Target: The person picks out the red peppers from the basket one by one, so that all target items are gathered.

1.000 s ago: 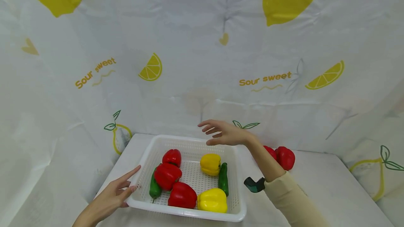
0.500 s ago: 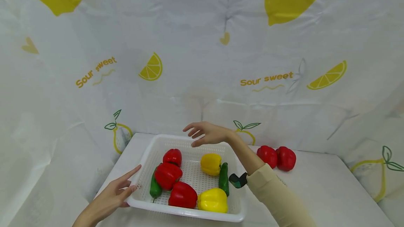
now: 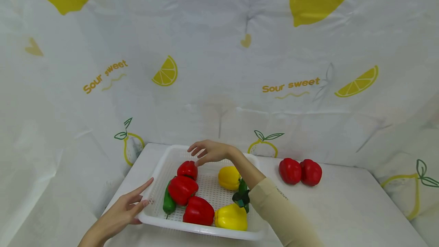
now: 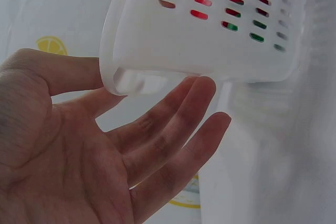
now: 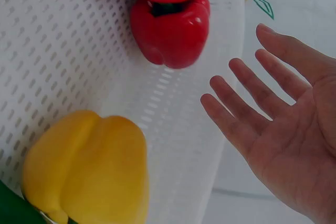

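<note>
A white perforated plastic basket [image 3: 202, 230] holds several vegetables. On its left side are red bell peppers [image 3: 183, 190] and a green chili pepper [image 3: 169, 203]; on its right, two yellow bell peppers [image 3: 231, 217] and a second green pepper [image 3: 242, 185], partly covered by my right wrist. My left hand [image 3: 123, 209] rests at the basket's near left corner, thumb and index finger on the rim; in the left wrist view its other fingers [image 4: 202, 103] extend near the outer wall. Holding nothing, my right hand [image 3: 213, 151] hovers with loose fingers over the farthest red bell pepper [image 5: 176, 32].
Two red bell peppers [image 3: 290, 170] sit side by side on the white table [image 3: 343, 205], right of the basket. A lemon-printed sheet [image 3: 212, 87] hangs behind and along the sides. A small dark device [image 3: 241, 198] is strapped to my right wrist.
My right hand has moved left and slightly down, from above the basket's far right part to over the farthest red pepper. Left hand, basket and vegetables have stayed put.
</note>
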Motion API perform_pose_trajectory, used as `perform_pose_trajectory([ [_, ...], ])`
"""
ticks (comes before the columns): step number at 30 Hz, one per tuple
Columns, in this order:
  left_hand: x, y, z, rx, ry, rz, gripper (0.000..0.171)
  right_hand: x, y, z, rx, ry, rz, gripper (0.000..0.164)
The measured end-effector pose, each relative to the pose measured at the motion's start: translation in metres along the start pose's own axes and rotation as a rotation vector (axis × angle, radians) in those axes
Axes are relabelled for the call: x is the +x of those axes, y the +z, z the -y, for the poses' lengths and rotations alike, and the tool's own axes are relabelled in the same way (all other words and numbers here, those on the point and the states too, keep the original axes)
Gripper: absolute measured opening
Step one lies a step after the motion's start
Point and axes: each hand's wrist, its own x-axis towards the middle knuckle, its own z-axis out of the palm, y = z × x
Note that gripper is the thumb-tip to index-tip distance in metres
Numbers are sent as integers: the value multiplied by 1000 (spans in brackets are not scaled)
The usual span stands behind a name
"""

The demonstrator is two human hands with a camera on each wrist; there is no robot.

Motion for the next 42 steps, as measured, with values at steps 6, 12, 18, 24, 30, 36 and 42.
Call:
perform_pose_trajectory([
  [6, 0, 0, -1, 6, -21, -8, 75, 13, 14, -1, -12, 2, 65, 59],
  [12, 1, 0, -2, 5, -16, -6, 75, 17, 21, 3, -55, 18, 115, 62],
  [18, 1, 1, -2, 3, -11, -4, 75, 17, 24, 1, -55, 39, 105, 62],
  [24, 0, 0, -2, -10, -12, 2, 76, 17, 25, -4, -41, 53, 97, 60],
  [30, -1, 0, -1, -6, 1, 5, 74, 13, 25, -4, -69, 160, 65, 60],
  [36, -1, 0, -1, -3, 4, 0, 75, 8, 25, -1, -83, 216, 56, 57],
  [42, -1, 0, 0, 1, -7, -7, 75, 7, 27, -1, -79, 202, 103, 49],
])
